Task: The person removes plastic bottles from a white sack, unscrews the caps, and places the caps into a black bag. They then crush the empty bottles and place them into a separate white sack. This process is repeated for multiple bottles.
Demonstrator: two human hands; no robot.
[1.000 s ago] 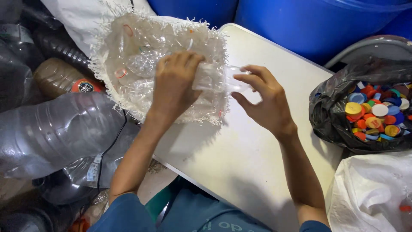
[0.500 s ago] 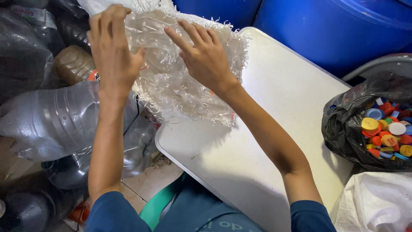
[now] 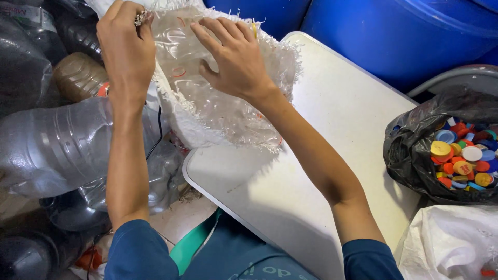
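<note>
While the left hand (image 3: 124, 46) grips the sack's frayed rim (image 3: 171, 98), the right hand (image 3: 236, 62) hovers inside.

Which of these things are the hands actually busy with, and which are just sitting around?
In hand:
left hand gripping the frayed white sack
right hand spread over the sack's mouth

Lying about:
black bag of coloured caps
blue barrels
white table
big clear bottle

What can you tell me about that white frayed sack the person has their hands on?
The white woven sack looks like plastic weave, with loose threads fraying all along its open rim. It lies tilted over the far left corner of the pale table, mouth open towards the person, with clear crushed plastic showing inside. The left hand pinches its upper rim; the right hand spreads over the opening.
</note>
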